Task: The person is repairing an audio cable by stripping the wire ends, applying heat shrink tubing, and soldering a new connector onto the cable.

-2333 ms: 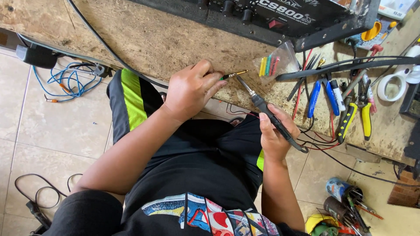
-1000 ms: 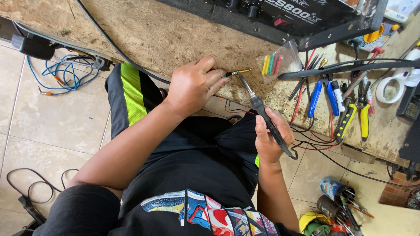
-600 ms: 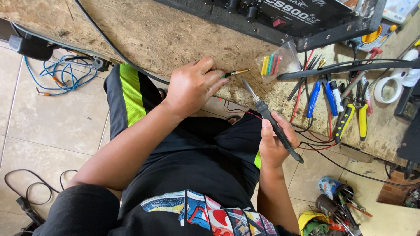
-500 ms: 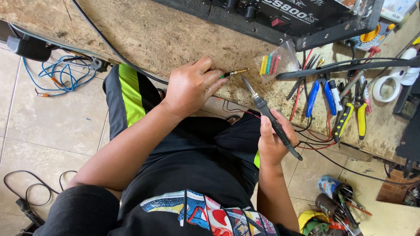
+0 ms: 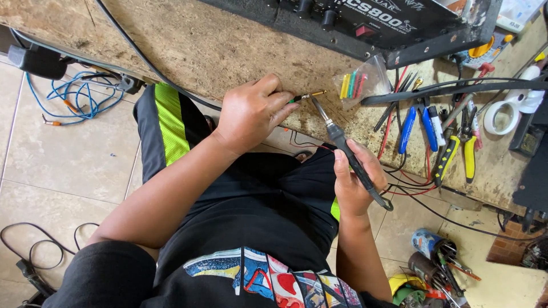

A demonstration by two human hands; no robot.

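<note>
My left hand (image 5: 251,111) pinches a small gold audio plug (image 5: 311,94) with a green sleeve, holding it against the worn wooden bench (image 5: 217,51). My right hand (image 5: 354,179) grips a black soldering iron (image 5: 345,145) like a pen. Its metal tip points up-left and meets the plug's rear end. The iron's cord trails off down and to the right.
A black amplifier (image 5: 365,20) stands at the bench's back. A clear bag of coloured sleeves (image 5: 359,82), blue pliers (image 5: 414,117), yellow cutters (image 5: 459,151), a white tape roll (image 5: 502,117) and red and black wires lie to the right. Blue cable (image 5: 74,97) and tools (image 5: 434,268) lie on the tiled floor.
The iron's tip has wavered slightly near the plug and now rests at its end. Both hands have stayed almost in place.
</note>
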